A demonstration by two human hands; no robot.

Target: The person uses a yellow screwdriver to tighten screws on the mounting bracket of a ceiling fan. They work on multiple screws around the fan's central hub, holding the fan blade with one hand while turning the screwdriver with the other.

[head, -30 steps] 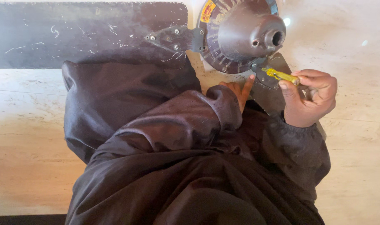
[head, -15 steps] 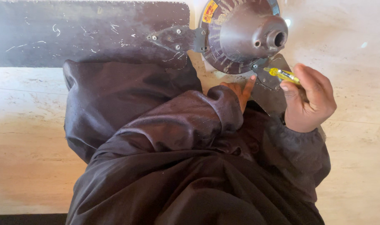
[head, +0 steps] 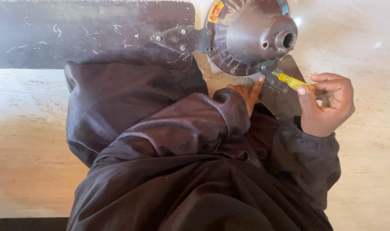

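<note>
A brown ceiling-fan motor housing (head: 253,36) lies on the pale stone floor, with a dark fan blade (head: 88,30) bolted to it by a metal bracket (head: 180,39) on the left. My right hand (head: 327,105) is shut on a yellow-handled screwdriver (head: 289,80), whose tip sits at a second bracket (head: 275,81) below the housing. My left hand (head: 248,92) mostly hides under its dark sleeve; its fingers rest flat against the lower rim of the housing, holding nothing.
My dark brown garment (head: 182,162) fills the lower middle of the view and covers my lap. A second dark blade (head: 285,102) runs under my right hand. Pale stone floor (head: 28,141) spreads to the left and right.
My right hand has turned on the screwdriver, fingers shifting around the handle, while the tip stays at the bracket. The left hand and fan have not moved.
</note>
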